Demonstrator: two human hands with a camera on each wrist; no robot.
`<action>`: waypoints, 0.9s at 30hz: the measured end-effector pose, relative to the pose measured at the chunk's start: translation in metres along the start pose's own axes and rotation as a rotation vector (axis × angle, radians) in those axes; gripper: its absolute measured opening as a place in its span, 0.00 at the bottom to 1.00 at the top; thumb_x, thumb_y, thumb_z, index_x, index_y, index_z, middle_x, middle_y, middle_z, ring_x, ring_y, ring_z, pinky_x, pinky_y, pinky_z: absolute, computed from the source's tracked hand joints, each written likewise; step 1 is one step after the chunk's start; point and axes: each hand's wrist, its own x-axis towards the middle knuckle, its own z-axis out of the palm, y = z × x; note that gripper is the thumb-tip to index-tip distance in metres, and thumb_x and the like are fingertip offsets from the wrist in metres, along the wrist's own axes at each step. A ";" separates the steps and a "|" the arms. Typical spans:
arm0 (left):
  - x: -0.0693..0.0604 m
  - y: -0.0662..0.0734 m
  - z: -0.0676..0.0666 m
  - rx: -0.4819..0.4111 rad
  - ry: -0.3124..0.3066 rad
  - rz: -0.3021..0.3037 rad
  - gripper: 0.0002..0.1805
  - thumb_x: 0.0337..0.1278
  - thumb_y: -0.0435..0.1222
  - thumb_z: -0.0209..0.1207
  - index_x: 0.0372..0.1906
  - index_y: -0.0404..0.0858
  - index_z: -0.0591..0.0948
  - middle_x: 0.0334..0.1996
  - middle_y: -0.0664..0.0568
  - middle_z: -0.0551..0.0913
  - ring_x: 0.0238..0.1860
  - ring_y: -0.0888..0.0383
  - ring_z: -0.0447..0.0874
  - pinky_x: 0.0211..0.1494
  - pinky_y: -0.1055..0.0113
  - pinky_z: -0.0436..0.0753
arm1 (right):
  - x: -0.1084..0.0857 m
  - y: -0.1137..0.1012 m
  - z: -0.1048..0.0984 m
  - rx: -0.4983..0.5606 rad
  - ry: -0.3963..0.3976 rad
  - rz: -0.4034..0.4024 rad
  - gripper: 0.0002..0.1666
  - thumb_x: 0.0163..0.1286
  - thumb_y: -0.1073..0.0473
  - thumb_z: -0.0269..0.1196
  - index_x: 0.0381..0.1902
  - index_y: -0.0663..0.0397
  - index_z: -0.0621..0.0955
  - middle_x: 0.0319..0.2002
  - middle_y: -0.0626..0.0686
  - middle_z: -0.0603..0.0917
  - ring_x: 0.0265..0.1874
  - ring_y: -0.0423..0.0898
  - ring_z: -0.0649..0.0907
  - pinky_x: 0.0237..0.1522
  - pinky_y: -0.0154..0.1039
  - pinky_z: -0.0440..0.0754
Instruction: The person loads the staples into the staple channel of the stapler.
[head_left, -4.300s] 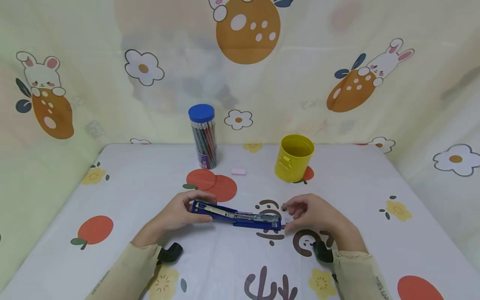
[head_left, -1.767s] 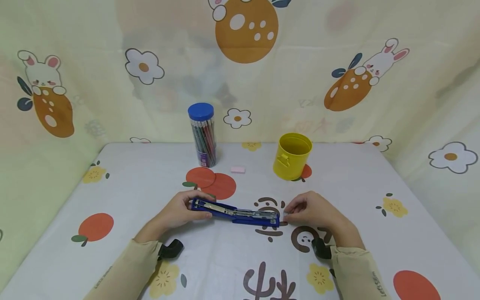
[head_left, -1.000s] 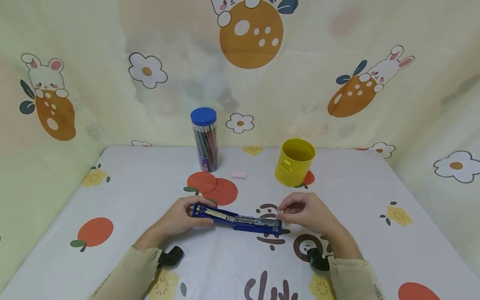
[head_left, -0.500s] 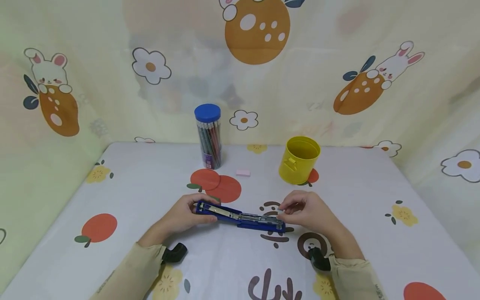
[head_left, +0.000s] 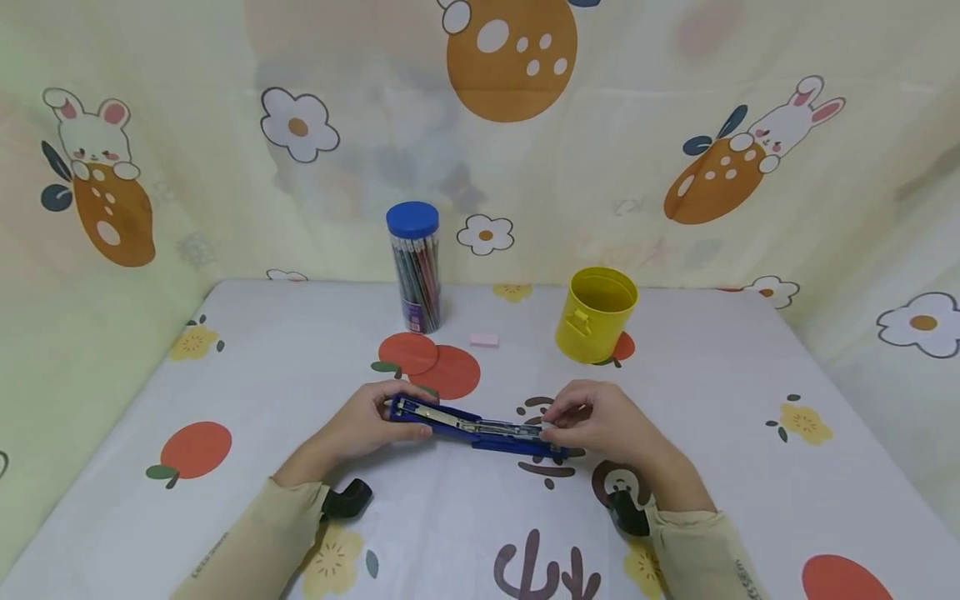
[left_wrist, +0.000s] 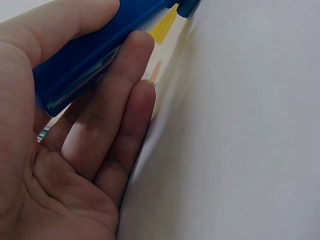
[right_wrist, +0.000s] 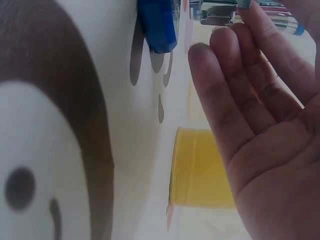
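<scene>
A blue stapler (head_left: 480,428), swung open with its metal inside facing up, is held just above the table. My left hand (head_left: 380,422) grips its left end, the thumb in front and the fingers behind; in the left wrist view the thumb (left_wrist: 75,20) presses along the blue body. At the other end, my right hand (head_left: 600,421) pinches a small silvery piece (head_left: 545,426), which looks like a strip of staples, over the stapler's metal channel. In the right wrist view only a bit of that strip (right_wrist: 243,4) shows at the fingertips; the other fingers are loosely bent.
Behind the stapler stand a clear jar of pencils (head_left: 417,279) with a blue lid and a yellow bucket (head_left: 588,329). A pink eraser (head_left: 484,340) lies between them. The patterned white cloth (head_left: 247,350) covers the table, and a printed curtain (head_left: 360,167) hangs behind.
My right hand has moved left from beyond the stapler's right end to over its metal channel, still pinching the small piece. My left hand keeps its grip on the stapler.
</scene>
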 end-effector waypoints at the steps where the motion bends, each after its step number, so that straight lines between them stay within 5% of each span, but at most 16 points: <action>1: 0.000 0.000 0.000 0.003 0.000 0.002 0.23 0.51 0.35 0.75 0.54 0.42 0.85 0.52 0.47 0.83 0.47 0.50 0.83 0.46 0.64 0.81 | 0.000 0.000 0.000 -0.005 0.001 0.000 0.06 0.60 0.58 0.76 0.35 0.48 0.89 0.34 0.47 0.84 0.35 0.49 0.82 0.41 0.36 0.83; 27: 0.000 0.000 0.000 -0.003 -0.014 0.027 0.23 0.52 0.33 0.74 0.55 0.38 0.83 0.53 0.45 0.83 0.48 0.50 0.84 0.49 0.64 0.82 | 0.000 -0.002 0.001 -0.025 -0.041 0.046 0.05 0.60 0.57 0.76 0.33 0.47 0.90 0.33 0.47 0.83 0.33 0.49 0.82 0.37 0.38 0.84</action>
